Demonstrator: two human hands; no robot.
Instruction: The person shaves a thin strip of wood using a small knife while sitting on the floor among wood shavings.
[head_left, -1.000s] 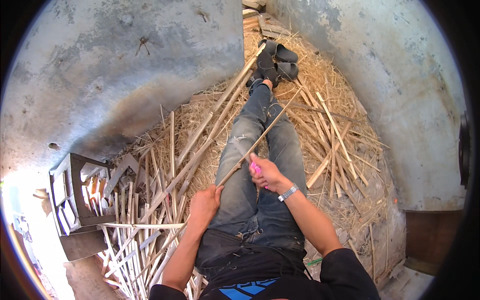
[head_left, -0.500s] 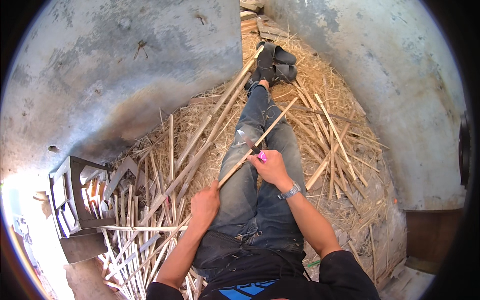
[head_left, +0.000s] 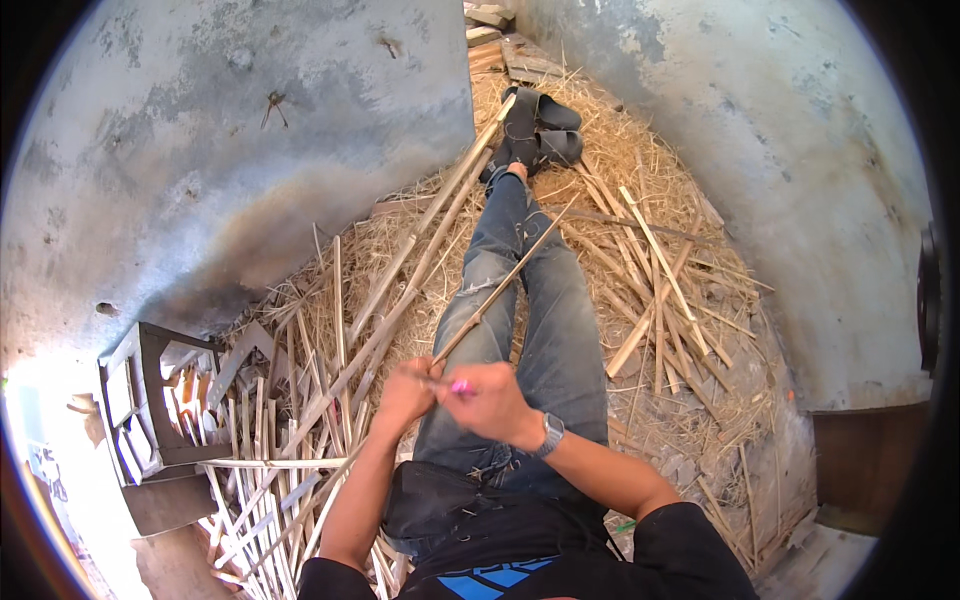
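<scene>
Across my jeans-clad legs lies a long thin wooden strip (head_left: 505, 283), slanting from my left hand up past the knees. My left hand (head_left: 405, 394) is closed around its lower part. Right beside it, my right hand (head_left: 490, 402) grips a knife (head_left: 461, 387) with a pink patch on its handle. The blade is smeared by motion and crosses close to the left hand's fingers; whether it touches the strip I cannot tell. A silver watch (head_left: 551, 434) sits on my right wrist.
Bundled wooden strips (head_left: 270, 500) stand and lean at my left beside a grey metal frame (head_left: 165, 420). More loose strips (head_left: 665, 290) lie on straw at my right. Grey walls (head_left: 330, 120) close in on both sides; black slippers (head_left: 556, 125) lie by my feet.
My right hand with the knife has come down and left, from the strip's middle to beside my left hand. The strip appears turned, showing a darker, browner side.
</scene>
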